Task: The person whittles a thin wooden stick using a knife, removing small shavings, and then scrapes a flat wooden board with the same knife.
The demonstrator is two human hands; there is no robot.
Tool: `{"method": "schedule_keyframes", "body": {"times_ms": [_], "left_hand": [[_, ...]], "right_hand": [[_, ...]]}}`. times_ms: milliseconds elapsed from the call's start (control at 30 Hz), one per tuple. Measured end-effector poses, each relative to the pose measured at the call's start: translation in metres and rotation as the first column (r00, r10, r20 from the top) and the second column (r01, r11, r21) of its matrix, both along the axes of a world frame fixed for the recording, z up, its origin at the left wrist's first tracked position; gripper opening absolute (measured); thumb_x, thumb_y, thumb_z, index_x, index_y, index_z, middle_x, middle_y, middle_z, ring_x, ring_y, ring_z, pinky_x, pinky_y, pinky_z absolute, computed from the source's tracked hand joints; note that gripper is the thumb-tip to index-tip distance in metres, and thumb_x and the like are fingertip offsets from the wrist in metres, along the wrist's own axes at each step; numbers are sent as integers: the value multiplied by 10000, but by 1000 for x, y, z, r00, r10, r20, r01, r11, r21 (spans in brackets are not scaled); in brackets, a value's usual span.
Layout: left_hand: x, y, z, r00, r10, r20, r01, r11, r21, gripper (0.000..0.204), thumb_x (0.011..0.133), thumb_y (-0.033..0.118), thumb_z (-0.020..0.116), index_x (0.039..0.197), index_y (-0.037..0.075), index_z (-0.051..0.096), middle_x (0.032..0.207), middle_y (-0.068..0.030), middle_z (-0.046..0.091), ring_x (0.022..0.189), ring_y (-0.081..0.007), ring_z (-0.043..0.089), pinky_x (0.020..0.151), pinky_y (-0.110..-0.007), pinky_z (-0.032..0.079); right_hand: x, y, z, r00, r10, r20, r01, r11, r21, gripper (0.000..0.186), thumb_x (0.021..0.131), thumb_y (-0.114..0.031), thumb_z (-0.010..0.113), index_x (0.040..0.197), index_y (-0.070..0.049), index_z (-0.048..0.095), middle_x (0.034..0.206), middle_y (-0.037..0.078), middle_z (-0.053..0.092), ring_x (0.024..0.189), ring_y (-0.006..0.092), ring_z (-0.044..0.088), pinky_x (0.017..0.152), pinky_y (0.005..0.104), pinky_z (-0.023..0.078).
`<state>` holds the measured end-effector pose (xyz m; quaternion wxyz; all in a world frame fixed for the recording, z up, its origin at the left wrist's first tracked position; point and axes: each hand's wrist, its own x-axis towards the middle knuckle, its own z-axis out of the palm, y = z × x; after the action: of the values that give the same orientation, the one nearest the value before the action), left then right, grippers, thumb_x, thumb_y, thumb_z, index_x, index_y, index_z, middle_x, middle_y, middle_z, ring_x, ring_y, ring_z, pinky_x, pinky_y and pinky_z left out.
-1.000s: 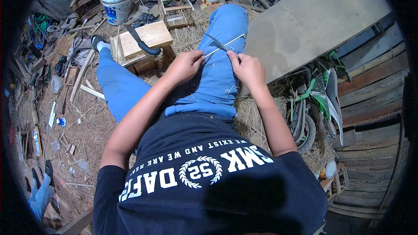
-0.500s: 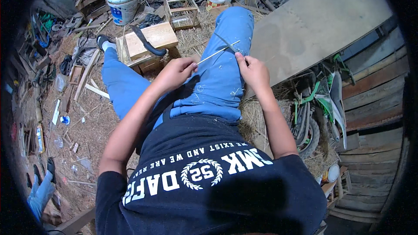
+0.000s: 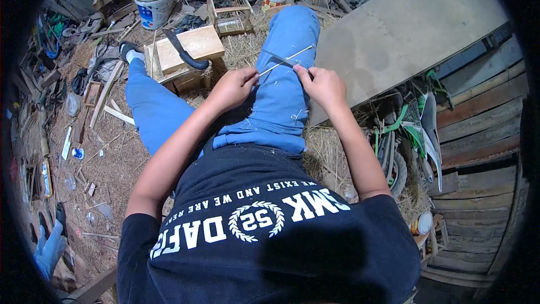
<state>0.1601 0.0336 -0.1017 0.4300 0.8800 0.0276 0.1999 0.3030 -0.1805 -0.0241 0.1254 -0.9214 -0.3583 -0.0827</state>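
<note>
A thin pale stick (image 3: 304, 50) slants over the thigh of my blue trousers, its lower left end pinched in my left hand (image 3: 236, 85). My right hand (image 3: 322, 87) grips a knife (image 3: 275, 56), thumb forward, and the narrow dark blade crosses the stick at an angle. Small curled shavings (image 3: 296, 116) cling to the fabric below. Just left of that raised leg, a light wooden box (image 3: 188, 50) has a curved dark tool (image 3: 190, 59) lying on top.
A bucket (image 3: 155, 5) and a small wooden cage (image 3: 229, 10) stand at the back. A broad board (image 3: 405, 34) slopes along the right, beside a green-white motorbike (image 3: 413, 132). Scrap wood (image 3: 102, 91) litters the straw floor. Another blue-clad leg (image 3: 49, 247) shows at lower left.
Half a second ago the blade was angled more steeply; it lies flatter now, and my hands sit slightly nearer each other. The whole view has shifted slightly.
</note>
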Motion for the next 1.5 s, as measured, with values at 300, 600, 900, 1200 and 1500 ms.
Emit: {"method": "schedule_keyframes", "body": {"times_ms": [300,600,900,1200,1500], "left_hand": [[6,-15,10,996,91,-7,-90,993,73,214,1014,210,585,1044,4,634,898,-266,660,804,-440,661,719,-461,512],[30,-15,14,998,64,28,-67,993,100,232,994,227,602,1041,5,646,943,-283,665,931,-479,650,767,-500,519],[-79,11,18,980,24,-200,-26,1000,-7,224,1051,178,547,986,-33,584,752,-158,585,705,-155,527,669,-363,469],[12,6,7,1000,-5,23,4,1000,28,249,1029,214,563,1008,-28,619,820,-218,642,741,-312,633,714,-420,501],[23,0,4,999,-40,6,40,999,9,241,1016,208,568,1007,-23,635,877,-217,670,784,-346,650,755,-431,511]], "right_hand": [[3,0,-12,996,12,86,-16,999,49,642,955,-654,535,748,-82,740,714,225,695,700,420,706,623,528,548],[-3,6,-14,990,-3,139,3,1000,-3,631,962,-647,526,766,-89,745,722,228,700,711,425,712,631,538,556],[-7,3,-15,996,-55,68,54,998,29,653,974,-657,496,760,-89,736,736,224,708,719,423,716,627,532,558],[-6,8,-13,999,-7,43,5,999,41,635,978,-640,505,777,-84,738,738,240,696,738,437,708,648,547,551],[-11,7,-9,994,-84,66,85,996,-16,623,979,-618,514,786,-74,748,773,244,712,755,435,716,673,546,563]]}}
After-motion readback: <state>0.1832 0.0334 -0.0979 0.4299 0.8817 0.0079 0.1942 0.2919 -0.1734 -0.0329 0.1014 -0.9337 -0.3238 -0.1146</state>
